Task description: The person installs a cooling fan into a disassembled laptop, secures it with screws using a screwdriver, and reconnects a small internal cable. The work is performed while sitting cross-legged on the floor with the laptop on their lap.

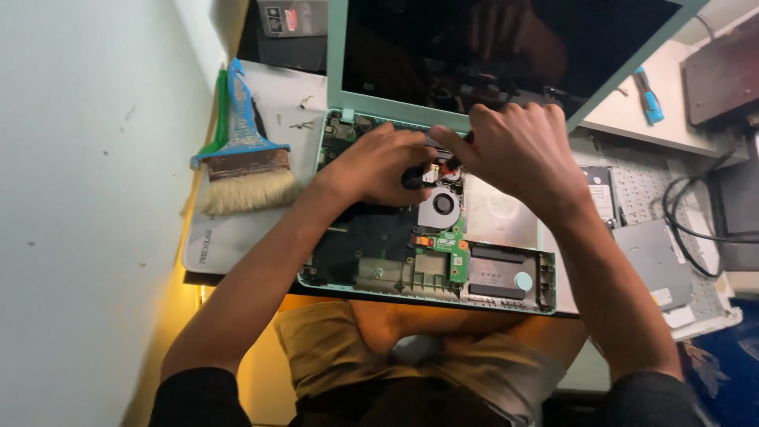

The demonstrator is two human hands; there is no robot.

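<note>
An opened mint-green laptop lies on the desk with its keyboard cover off, showing a round fan, a small green circuit board and dark inner parts. Its dark screen stands up at the far side. My left hand is closed around a black-handled tool, apparently a screwdriver, over the upper left of the chassis near the hinge. My right hand rests beside it, fingers pinched on something small at the same spot; what it pinches is hidden.
A wide brush with a blue handle lies on a white mat at the left, with loose screws nearby. A white wall runs along the left. A grey removed panel, black cables and a blue tool sit at the right.
</note>
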